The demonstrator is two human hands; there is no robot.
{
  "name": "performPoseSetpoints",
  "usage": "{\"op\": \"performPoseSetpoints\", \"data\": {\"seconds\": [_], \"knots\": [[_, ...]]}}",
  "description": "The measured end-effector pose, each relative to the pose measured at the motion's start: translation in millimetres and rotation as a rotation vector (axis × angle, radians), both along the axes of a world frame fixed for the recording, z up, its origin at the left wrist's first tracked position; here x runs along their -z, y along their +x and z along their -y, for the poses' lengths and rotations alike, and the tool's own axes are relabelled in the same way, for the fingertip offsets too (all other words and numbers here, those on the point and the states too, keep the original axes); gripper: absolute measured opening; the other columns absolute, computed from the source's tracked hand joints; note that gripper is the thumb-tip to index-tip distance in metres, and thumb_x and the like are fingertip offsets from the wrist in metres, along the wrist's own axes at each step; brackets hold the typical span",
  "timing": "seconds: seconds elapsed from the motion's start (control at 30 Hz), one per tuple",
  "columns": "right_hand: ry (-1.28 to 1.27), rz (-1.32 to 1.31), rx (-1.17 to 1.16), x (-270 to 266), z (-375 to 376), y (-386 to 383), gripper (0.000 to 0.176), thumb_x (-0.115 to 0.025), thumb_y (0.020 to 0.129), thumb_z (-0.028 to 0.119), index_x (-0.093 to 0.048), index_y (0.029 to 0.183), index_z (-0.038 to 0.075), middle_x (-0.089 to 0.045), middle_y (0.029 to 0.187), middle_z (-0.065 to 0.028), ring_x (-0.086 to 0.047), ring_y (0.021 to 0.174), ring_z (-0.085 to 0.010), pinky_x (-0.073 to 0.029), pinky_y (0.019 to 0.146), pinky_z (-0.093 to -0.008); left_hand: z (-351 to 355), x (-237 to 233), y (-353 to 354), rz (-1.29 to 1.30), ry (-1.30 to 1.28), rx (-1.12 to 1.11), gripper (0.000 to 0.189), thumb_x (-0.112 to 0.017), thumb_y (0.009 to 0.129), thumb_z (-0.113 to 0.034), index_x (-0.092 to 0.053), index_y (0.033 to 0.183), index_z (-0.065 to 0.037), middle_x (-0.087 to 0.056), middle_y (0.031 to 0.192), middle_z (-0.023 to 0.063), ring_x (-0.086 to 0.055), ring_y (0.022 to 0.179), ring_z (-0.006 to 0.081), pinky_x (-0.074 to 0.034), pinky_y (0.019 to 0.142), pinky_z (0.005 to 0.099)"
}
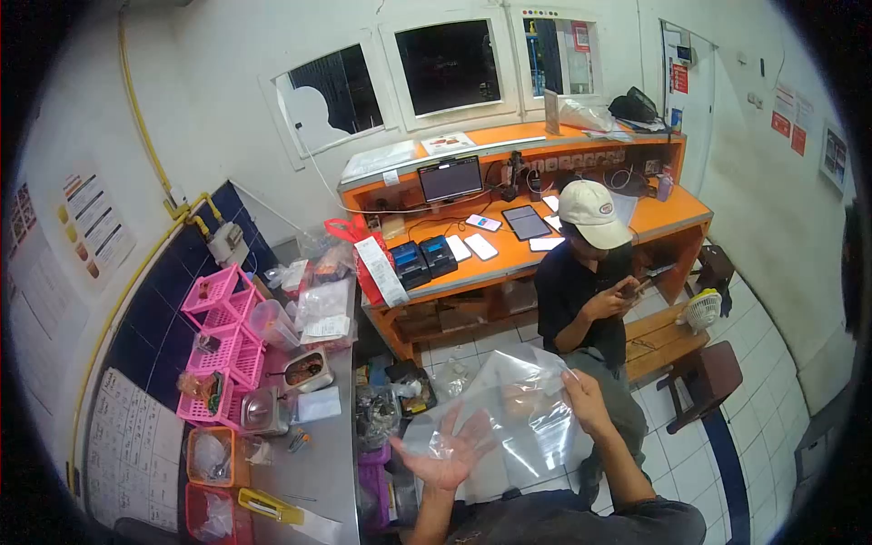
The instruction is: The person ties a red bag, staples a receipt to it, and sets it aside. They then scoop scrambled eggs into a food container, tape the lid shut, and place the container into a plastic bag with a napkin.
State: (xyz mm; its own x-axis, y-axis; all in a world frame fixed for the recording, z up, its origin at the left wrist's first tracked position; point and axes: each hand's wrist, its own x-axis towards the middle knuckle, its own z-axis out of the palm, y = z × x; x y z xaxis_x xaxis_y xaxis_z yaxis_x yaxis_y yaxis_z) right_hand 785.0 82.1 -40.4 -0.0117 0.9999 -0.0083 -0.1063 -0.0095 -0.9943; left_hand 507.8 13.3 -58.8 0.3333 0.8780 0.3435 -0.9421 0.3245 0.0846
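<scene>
A clear plastic bag (531, 409) hangs in front of my body, its film catching the light. My right hand (587, 401) pinches the bag near its upper right edge. On the other side, my left hand (447, 452) is open, palm up with the fingers spread, and the film overlaps its fingers. To the left of that hand runs a metal counter (322, 454) holding a steel container of dark food (307, 371), a white cloth or paper (318, 405) and a yellow-handled tool (271, 506).
A person in a cap (581, 282) sits close ahead, holding a phone. Behind stands an orange desk (672, 218) with a monitor (450, 179), tablet (527, 222) and phones. Pink baskets (222, 341) line the left wall. A wooden bench (668, 347) and brown stool (713, 381) stand right.
</scene>
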Motion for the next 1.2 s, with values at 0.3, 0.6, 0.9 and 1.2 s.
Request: {"op": "performPoseSetpoints", "data": {"seconds": [0.3, 0.6, 0.9, 1.2], "knots": [[0.069, 0.173, 0.148, 60.1, -11.6, 36.5, 0.029, -0.057, 0.101, 0.030, -0.060, 0.086, 0.005, -0.051, 0.069, 0.0039, -0.047, 0.062, -0.0079, -0.039, 0.057, -0.0261, -16.1, 44.3, -10.5, -0.906, -0.123, -0.126, 0.047, -0.064, 0.098, -0.025, -0.054, 0.131, 0.006, -0.068, 0.116, 0.0182, -0.070, 0.101, 0.0315, -0.058, 0.083, 0.0415], [0.029, 0.294, -0.256, 104.3, 18.1, -30.9, 0.028, -0.076, 0.090, 0.020, -0.064, 0.107, 0.002, -0.070, 0.093, -0.0063, -0.066, 0.083, -0.0149, -0.053, 0.072, -0.0307, -22.3, 73.1, 11.4, -1.469, -0.138, -0.314, 0.020, -0.070, 0.093, -0.019, -0.069, 0.098, 0.001, -0.069, 0.085, 0.0066, -0.064, 0.068, 0.0132, -0.050, 0.059, 0.0270], [-0.237, -0.080, -0.547, 131.4, 22.6, -60.3, 0.017, -0.073, 0.093, 0.019, -0.063, 0.093, 0.005, -0.067, 0.087, -0.0017, -0.062, 0.079, -0.0093, -0.052, 0.072, -0.0265, -10.1, 105.2, 25.8, -0.783, -0.513, -0.140, 0.013, -0.069, 0.092, -0.011, -0.063, 0.102, -0.004, -0.068, 0.093, 0.0064, -0.067, 0.084, 0.0178, -0.055, 0.079, 0.0325], [-0.350, -0.200, -0.471, 122.3, 17.0, -67.1, 0.014, -0.070, 0.095, 0.017, -0.063, 0.090, 0.006, -0.066, 0.080, -0.0013, -0.061, 0.072, -0.0101, -0.052, 0.065, -0.0271, -20.6, 80.9, 21.4, -1.023, -0.418, -0.041, 0.018, -0.075, 0.089, -0.017, -0.062, 0.099, -0.008, -0.066, 0.094, 0.0032, -0.064, 0.082, 0.0144, -0.053, 0.073, 0.0280]]}}
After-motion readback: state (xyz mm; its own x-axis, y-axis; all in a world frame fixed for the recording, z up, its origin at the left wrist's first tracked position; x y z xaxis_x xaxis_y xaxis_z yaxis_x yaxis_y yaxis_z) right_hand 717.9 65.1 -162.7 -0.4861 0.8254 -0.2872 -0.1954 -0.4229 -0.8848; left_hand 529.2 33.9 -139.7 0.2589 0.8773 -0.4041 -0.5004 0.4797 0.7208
